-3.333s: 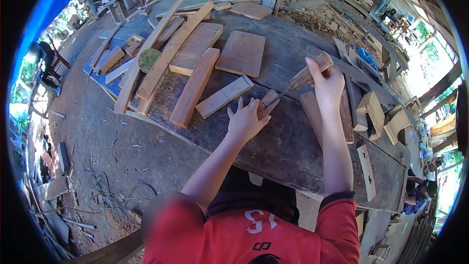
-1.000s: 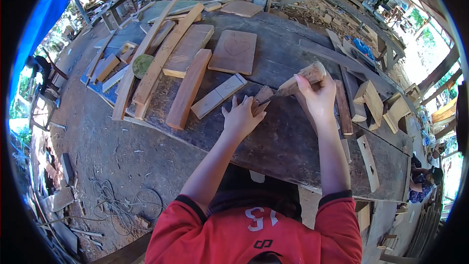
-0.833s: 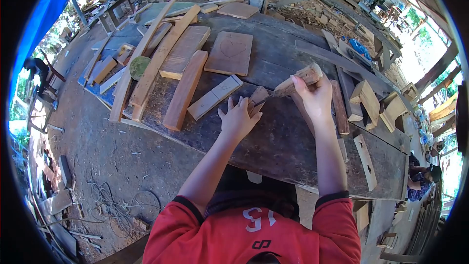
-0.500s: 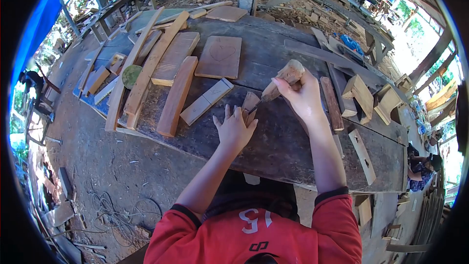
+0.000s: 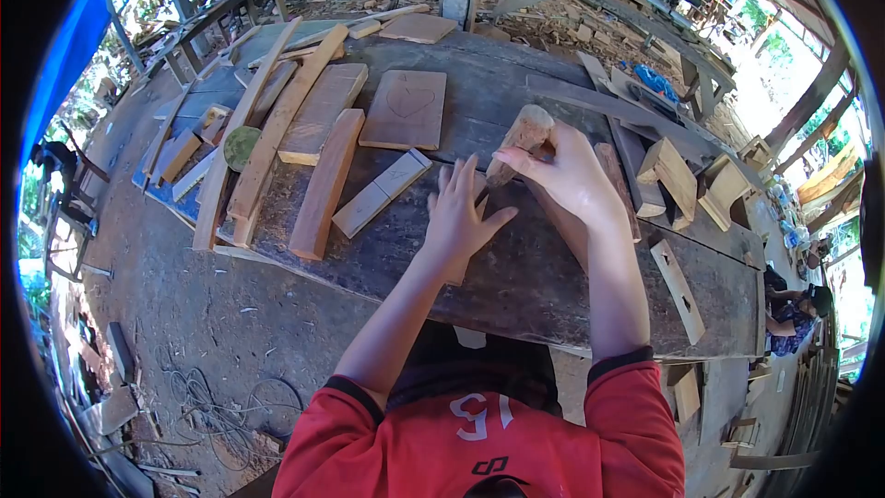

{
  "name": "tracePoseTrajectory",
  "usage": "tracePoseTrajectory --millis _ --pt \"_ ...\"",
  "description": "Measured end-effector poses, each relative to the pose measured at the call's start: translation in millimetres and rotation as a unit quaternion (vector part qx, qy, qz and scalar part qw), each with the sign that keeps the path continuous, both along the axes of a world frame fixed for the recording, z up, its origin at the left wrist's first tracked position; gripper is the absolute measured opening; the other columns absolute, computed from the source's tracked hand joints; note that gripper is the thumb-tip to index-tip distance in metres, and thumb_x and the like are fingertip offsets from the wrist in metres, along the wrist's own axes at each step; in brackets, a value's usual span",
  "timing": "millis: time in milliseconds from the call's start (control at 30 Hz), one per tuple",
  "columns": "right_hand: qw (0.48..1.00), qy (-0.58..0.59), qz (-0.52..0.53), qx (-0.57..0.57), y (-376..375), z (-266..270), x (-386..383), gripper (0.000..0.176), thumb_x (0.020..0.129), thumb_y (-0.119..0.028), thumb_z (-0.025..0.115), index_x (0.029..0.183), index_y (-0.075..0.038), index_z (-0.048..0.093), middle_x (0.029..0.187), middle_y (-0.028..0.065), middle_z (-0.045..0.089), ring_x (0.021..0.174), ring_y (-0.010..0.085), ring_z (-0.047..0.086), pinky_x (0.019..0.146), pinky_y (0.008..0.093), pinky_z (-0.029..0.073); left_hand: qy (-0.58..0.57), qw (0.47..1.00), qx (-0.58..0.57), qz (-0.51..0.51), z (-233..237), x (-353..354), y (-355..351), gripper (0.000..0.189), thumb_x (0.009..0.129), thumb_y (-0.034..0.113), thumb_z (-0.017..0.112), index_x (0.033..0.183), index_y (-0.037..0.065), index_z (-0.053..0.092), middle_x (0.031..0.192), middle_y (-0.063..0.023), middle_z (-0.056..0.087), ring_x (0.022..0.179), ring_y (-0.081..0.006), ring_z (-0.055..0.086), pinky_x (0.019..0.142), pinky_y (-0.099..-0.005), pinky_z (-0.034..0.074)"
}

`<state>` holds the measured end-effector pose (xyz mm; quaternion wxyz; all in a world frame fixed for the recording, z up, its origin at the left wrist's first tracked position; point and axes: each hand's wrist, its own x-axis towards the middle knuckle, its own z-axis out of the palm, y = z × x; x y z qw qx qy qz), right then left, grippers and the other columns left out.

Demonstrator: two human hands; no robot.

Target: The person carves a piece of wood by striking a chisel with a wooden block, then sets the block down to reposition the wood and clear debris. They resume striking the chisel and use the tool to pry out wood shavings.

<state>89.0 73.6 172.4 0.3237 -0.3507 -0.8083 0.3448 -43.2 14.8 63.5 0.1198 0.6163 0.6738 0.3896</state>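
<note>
My right hand (image 5: 567, 171) is wrapped round a rough wooden handle (image 5: 525, 134), held above the dark workbench (image 5: 378, 263); no blade shows below it now. My left hand (image 5: 459, 212) has its fingers spread and lies over a small wood piece (image 5: 458, 275), mostly hidden beneath the palm. Just left of that hand is a pale block (image 5: 383, 194) with a pencil line across it. Behind it lies a flat board (image 5: 403, 111) with a heart drawn on it.
Long planks (image 5: 297, 120) and a reddish beam (image 5: 327, 184) lie on the left of the bench, with a green disc (image 5: 241, 148) among them. Angled wood blocks (image 5: 668, 175) and a slotted strip (image 5: 678, 290) are on the right. A person (image 5: 795, 318) is at the far right.
My left hand has moved up and its fingers have spread wider. My right hand has shifted slightly up and left with the handle, which is now more upright. The view has shifted slightly.
</note>
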Motion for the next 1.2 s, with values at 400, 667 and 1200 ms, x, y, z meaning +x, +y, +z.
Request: tracePoseTrajectory --millis 400,667,1200 --pt "0.999 -0.009 -0.013 0.051 -19.1 -0.7 5.6 0.045 0.075 -0.03 0.069 0.104 0.002 0.055 0.105 0.0167 0.055 0.1 0.031 0.054 0.083 0.0355 0.044 -0.206 0.941 0.241 -0.119 49.8 20.2 31.0 0.047 0.07 0.016 0.065 0.109 0.005 0.042 0.08 -0.0201 0.061 0.078 -0.0391 0.06 0.064 -0.0424 0.047" --pt "0.987 0.001 -0.022 0.158 -26.2 -27.5 50.6 0.048 0.08 -0.03 0.063 0.115 0.002 0.052 0.115 0.0214 0.051 0.108 0.0345 0.049 0.092 0.0363 0.039 -0.176 0.942 0.282 -0.054 42.3 28.0 32.4 0.039 0.072 0.017 0.066 0.103 0.005 0.046 0.079 -0.0196 0.061 0.076 -0.0396 0.059 0.062 -0.0431 0.048" --pt "0.842 -0.357 -0.39 0.109 -43.3 -145.3 121.4 0.072 0.068 -0.048 0.068 0.122 -0.004 0.048 0.138 0.0179 0.029 0.131 0.0349 0.023 0.1 0.0506 0.029 -0.193 0.952 0.236 -0.027 50.0 26.7 36.8 0.025 0.076 0.017 0.063 0.089 0.003 0.047 0.073 -0.0203 0.059 0.072 -0.0403 0.059 0.062 -0.0415 0.047"
